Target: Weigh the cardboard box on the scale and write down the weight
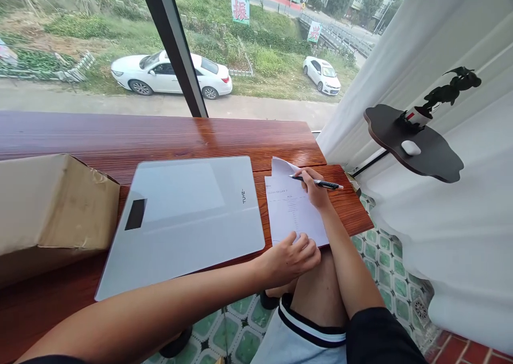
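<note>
Head view: one pen (329, 184) is gripped by the right hand (314, 191), the left hand (292, 258) relaxed on paper (302, 210). Two cars (160, 84) are parked.

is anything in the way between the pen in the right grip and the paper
Nothing visible: the pen in the right grip points over the paper with no object between. The left grip is at the paper's near edge, away from the pen tip.

Table (349, 209) before a window (260, 48)
The box (60, 214) lies left, the panel (184, 225) in the middle, the paper (288, 209) right of it; beyond the table's right end, a stand (428, 153) sits before the curtain (449, 241).
</note>
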`<state>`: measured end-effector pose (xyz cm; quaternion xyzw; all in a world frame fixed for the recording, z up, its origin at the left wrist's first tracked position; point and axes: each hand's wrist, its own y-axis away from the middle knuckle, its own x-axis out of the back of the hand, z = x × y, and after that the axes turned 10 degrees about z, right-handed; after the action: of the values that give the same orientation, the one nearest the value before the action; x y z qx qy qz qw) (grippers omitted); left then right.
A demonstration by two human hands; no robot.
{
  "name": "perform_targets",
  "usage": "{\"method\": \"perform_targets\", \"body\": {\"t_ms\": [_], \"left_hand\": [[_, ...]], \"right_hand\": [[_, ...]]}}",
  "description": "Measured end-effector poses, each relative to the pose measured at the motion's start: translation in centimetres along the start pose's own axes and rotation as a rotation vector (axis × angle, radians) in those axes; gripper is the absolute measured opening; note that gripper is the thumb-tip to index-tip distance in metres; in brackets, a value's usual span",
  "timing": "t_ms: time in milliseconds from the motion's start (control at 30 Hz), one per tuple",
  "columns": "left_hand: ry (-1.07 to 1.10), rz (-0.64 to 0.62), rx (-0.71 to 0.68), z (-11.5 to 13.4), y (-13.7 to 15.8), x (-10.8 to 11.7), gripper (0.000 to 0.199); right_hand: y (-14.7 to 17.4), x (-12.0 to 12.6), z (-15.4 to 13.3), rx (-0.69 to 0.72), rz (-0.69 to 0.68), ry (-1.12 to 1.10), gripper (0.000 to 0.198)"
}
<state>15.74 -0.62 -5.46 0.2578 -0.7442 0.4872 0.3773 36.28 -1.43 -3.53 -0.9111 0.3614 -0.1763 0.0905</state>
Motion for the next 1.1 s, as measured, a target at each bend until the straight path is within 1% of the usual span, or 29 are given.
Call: {"method": "perform_targets", "body": {"t_ms": [67, 133, 233, 300, 500, 633, 867, 1000, 1100], "left_hand": [[0.001, 0.016, 0.0, 0.0, 0.0, -0.1, 0.03], [0.0, 0.022, 0.003, 0.0, 0.0, -0.2, 0.03], [-0.005, 0.023, 0.007, 0.0, 0.0, -0.2, 0.031], [0.002, 0.007, 0.002, 0.0, 0.0, -0.1, 0.032], [0.015, -0.005, -0.004, 0.0, 0.0, -0.1, 0.034], [0.009, 0.016, 0.0, -0.1, -0.1, 0.0, 0.033], [0.025, -0.015, -0.008, 0.0, 0.1, -0.1, 0.035], [0.033, -0.019, -0.002, 0.0, 0.1, -0.1, 0.035], [0.039, -0.026, 0.002, 0.0, 0.0, 0.0, 0.035]], "right_hand": [[0.1, -0.1, 0.2, -0.093, -0.084, -0.051, 0.033], [0.2, -0.3, 0.5, -0.133, -0.11, -0.004, 0.032], [0.2, -0.6, 1.1, -0.079, -0.06, 0.14, 0.035], [0.2, -0.8, 1.4, -0.059, -0.065, 0.175, 0.037], [0.2, -1.0, 1.4, -0.164, -0.077, 0.104, 0.036], [0.1, -1.0, 1.4, -0.142, -0.093, 0.106, 0.036], [0.2, -1.0, 1.0, -0.085, -0.112, 0.168, 0.039], [0.2, -1.0, 1.0, -0.095, -0.118, 0.189, 0.04], [0.2, -1.0, 1.1, -0.115, -0.097, 0.178, 0.038]]}}
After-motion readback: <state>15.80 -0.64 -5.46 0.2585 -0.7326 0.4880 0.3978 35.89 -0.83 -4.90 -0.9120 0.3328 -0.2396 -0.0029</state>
